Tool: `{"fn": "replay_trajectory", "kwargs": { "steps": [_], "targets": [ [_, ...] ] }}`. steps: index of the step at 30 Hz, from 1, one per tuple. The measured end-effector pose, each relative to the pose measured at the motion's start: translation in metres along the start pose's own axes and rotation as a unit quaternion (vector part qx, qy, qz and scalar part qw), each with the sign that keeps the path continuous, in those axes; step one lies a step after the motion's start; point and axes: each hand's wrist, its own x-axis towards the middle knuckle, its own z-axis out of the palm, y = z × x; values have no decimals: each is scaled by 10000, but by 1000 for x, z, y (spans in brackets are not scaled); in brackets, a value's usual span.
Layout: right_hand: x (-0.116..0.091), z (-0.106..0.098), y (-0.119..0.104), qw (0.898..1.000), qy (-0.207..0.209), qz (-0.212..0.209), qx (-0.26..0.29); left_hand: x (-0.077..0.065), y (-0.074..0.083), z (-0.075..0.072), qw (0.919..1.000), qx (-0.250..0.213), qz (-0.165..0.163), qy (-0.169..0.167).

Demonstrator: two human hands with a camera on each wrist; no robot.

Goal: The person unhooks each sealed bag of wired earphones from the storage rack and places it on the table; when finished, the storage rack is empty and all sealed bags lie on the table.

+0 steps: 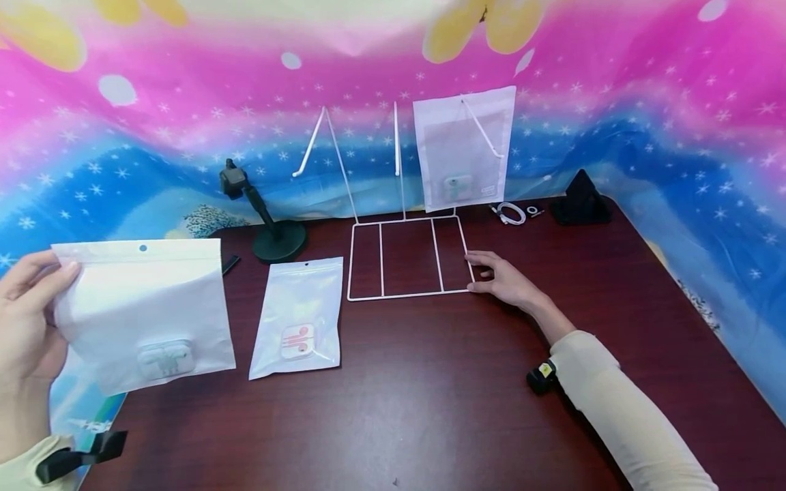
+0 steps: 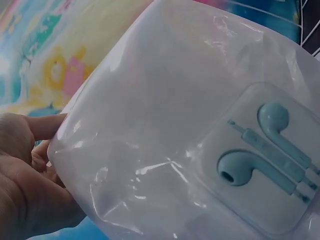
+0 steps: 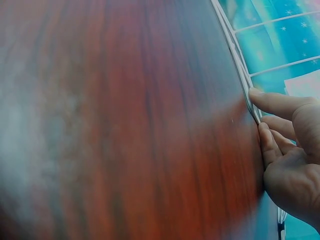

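Left hand (image 1: 29, 320) pinches a flat white plastic pouch (image 1: 144, 293) by its edge while the right hand (image 1: 508, 281), loosely spread, seemingly steadies a white three-hooked wire rack (image 1: 405, 295).

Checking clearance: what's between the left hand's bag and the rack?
Head view: another white bag lies between the held bag and rack; a dark stand stands beyond it.

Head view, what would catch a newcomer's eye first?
First, probably, the white pouch held up at the left by the left hand, with pale green earphones low in it. Then the pink-and-blue backdrop behind the table, and the white wire rack standing mid-table.
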Motion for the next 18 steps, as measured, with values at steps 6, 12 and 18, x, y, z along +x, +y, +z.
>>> {"fn": "replay_trajectory", "kwargs": {
  "steps": [6,12,18],
  "targets": [
    [-3,-3,-4,10000,-11,-20,-35,7,-16,-23,9947,324,-972,98],
    [-3,-3,-4,10000,-26,-31,-2,20,-36,-39,9738,1009,-2013,305],
    [-2,-2,-2,10000,-11,-64,-53,33,-53,-49,9587,1395,-2427,508]
  ]
}}
